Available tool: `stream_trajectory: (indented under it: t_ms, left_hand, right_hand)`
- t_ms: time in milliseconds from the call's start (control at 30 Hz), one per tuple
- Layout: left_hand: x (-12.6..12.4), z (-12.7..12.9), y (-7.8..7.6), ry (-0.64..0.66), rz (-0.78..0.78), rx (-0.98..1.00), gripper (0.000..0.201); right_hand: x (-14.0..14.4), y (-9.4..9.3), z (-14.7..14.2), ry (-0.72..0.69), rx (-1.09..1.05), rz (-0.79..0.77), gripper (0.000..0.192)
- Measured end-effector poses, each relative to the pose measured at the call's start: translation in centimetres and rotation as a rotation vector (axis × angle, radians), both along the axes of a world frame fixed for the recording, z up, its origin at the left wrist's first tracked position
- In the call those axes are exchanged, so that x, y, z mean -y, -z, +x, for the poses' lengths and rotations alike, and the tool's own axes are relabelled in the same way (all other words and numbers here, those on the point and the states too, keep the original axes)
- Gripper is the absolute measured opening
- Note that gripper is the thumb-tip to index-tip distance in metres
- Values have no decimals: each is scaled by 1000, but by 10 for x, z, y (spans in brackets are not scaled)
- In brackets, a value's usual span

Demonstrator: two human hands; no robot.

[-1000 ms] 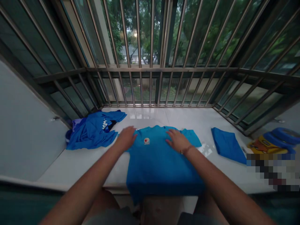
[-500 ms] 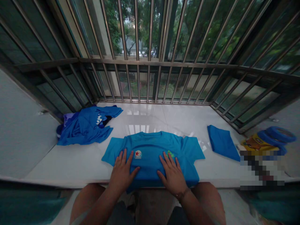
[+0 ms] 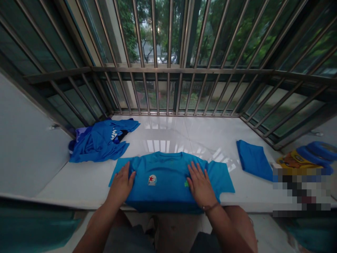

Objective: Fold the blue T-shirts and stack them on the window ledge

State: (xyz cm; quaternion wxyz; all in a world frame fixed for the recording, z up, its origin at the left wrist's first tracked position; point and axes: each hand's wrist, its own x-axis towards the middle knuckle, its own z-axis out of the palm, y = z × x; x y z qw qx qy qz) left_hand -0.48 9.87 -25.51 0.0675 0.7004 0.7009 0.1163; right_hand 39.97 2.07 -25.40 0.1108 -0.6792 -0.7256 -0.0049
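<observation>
White ledge [image 3: 171, 131]: blue T-shirt [image 3: 165, 167] spread at near edge, lower part dropping over. Left hand [image 3: 121, 183] and right hand [image 3: 201, 182] rest on it, each grip flat, clamping nothing. Likely smoothing: press lightly outward, evenly; keep chest badge [image 3: 152, 180] unpuckered.
</observation>
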Motion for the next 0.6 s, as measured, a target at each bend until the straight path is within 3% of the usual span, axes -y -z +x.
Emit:
stream_trajectory:
  t_ms: [133, 267, 367, 433, 500, 600]
  left_hand:
    - [4, -12, -4, -156, -92, -134, 69]
    - [8, -12, -12, -234, -151, -204, 71]
    - [-1, 4, -23, -301, -176, -215, 73]
    - [-8, 30, -31, -292, -122, -242, 68]
    - [-13, 68, -36, -123, -29, -235, 61]
    - [-15, 142, -36, 406, 24, -114, 58]
  right_hand:
    - [-21, -2, 44, 83, 21, -155, 61]
    - [-15, 0, 51, 203, 41, -198, 64]
    - [-11, -5, 50, 279, 42, -233, 65]
    - [-10, -11, 61, 338, 46, -226, 64]
    - [-8, -17, 80, 458, 75, -177, 64]
    - [0, -21, 111, 643, 131, -123, 66]
